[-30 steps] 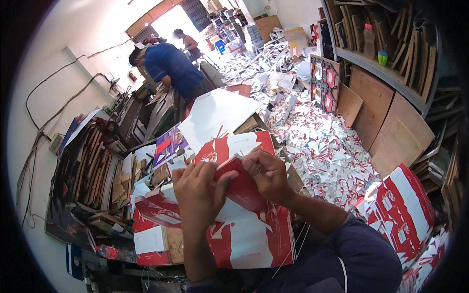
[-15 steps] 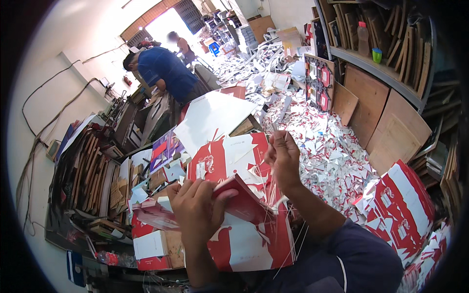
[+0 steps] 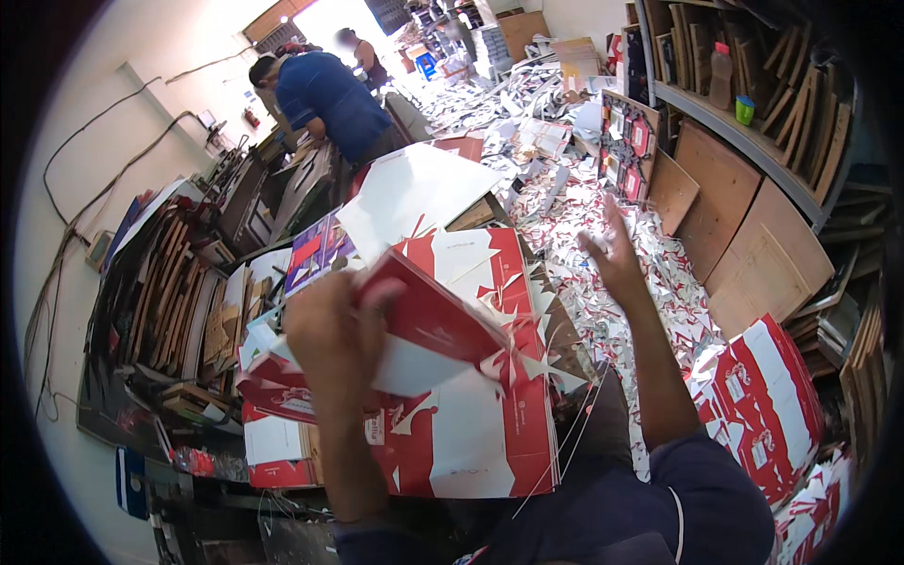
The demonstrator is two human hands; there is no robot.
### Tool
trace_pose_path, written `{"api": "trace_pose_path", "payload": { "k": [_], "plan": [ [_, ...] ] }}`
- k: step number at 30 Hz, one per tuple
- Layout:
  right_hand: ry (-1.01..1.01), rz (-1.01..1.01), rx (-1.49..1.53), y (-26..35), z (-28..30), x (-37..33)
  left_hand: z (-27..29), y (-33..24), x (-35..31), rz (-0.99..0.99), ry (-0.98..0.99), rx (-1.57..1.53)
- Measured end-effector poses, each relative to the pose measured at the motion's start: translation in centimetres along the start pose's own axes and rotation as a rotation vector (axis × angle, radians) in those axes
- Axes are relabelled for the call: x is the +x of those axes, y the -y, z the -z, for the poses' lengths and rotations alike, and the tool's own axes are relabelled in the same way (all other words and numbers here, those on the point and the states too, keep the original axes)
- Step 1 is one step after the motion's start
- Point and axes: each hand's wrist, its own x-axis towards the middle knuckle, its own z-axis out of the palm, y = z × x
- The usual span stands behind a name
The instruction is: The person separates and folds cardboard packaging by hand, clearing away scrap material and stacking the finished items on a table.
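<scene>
My left hand (image 3: 331, 330), slightly blurred, is closed around the edge of a thick stack of red-and-white printed card sheets (image 3: 428, 306), holding it tilted up. Ragged paper offcuts (image 3: 513, 358) stick out from the stack's right end. Beneath it lies a larger pile of red-and-white printed sheets (image 3: 480, 452), with torn triangular scraps on top. My right hand (image 3: 614, 252) is raised to the right of the pile, fingers apart and nothing in it, above the scrap-covered floor.
Red-and-white paper scraps (image 3: 673, 273) cover the floor on the right. Another printed stack (image 3: 763, 405) stands at lower right. Wooden boards (image 3: 767, 259) lean below a shelf. Large white sheets (image 3: 414, 193) lie beyond the pile. A person in a blue shirt (image 3: 330, 99) bends over a machine.
My right hand has moved up and away from the sheets, its pinched fingers spreading apart. My left hand has shifted left and up, tipping the held stack higher.
</scene>
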Motion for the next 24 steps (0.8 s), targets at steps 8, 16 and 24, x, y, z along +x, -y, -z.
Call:
{"api": "trace_pose_path", "payload": {
  "k": [8,16,24],
  "plan": [
    [0.463,-0.007,0.535,6.5,-5.6,-3.4,7.8,5.7,5.1,0.704,-0.57,-0.435],
    [0.616,-0.22,0.509,15.1,-10.4,-2.5,4.4,8.0,-3.2,0.795,-0.528,-0.912],
    [0.743,0.045,0.388,13.5,-10.3,-0.2,4.2,8.4,-6.0,0.836,-0.268,-1.019]
  ]
}}
